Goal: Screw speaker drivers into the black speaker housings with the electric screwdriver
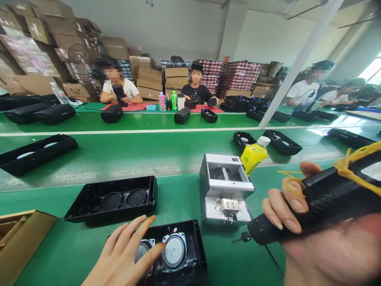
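My right hand [321, 246] is wrapped round a black electric screwdriver [324, 194] with yellow cord tied about it. Its bit points left, above the bench. Over a black speaker housing [196, 254] my left hand [125, 250] is spread, holding nothing; whether it touches the housing I cannot tell. Inside this housing sit two round speaker drivers [174, 251], the left one partly hidden by my fingers. A red wire with a small white plug lies at the top of the right driver. Behind my left hand lies another housing [119, 198] with two mesh grilles and no drivers.
A grey screw feeder [228, 190] stands beyond the housing, with a yellow bottle [254, 155] behind it. At the left is an open cardboard box [26, 242]. More housings [38, 153] rest on the green conveyor [160, 153]. Several co-workers [195, 89] sit across from me.
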Demonstrator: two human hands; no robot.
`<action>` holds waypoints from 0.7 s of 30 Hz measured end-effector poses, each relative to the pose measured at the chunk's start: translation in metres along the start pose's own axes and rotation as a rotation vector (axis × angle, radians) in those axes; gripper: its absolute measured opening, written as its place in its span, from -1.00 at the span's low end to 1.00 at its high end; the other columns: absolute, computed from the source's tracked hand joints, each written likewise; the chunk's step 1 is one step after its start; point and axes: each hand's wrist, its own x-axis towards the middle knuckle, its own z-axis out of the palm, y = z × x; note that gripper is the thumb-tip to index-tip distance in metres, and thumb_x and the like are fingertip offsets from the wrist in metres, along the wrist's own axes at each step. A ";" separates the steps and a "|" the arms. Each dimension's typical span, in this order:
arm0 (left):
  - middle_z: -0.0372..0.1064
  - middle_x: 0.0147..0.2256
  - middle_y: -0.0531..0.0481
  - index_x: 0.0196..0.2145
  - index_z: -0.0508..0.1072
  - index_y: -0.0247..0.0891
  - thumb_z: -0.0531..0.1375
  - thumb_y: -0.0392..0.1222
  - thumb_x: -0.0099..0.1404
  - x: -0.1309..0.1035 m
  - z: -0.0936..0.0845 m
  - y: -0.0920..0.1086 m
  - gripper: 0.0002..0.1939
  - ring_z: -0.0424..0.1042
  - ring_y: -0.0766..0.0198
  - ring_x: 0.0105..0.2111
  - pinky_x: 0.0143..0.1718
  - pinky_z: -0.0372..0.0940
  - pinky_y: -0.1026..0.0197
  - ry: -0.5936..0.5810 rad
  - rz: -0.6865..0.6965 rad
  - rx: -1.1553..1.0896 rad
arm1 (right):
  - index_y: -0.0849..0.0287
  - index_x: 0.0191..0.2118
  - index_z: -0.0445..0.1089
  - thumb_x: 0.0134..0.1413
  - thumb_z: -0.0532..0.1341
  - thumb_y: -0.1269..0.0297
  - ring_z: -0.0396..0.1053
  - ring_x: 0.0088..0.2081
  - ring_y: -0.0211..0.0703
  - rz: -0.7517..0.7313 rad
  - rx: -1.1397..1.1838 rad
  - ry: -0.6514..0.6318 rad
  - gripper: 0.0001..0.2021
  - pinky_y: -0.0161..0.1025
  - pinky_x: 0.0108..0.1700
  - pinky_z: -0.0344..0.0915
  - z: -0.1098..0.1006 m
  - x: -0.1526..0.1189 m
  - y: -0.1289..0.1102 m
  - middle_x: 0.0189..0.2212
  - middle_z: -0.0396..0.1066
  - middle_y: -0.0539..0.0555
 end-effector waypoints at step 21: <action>-0.08 0.67 -0.08 0.43 0.42 0.14 0.14 -0.09 0.52 0.009 0.025 -0.005 -0.43 0.23 -0.12 0.51 0.53 -0.04 -0.11 0.014 0.141 -0.155 | -0.01 -0.11 0.71 -0.10 0.62 -0.39 0.30 -0.62 -0.28 -0.087 -0.037 0.103 -0.38 -0.36 -0.65 0.34 0.038 0.009 0.017 -0.51 0.48 -0.09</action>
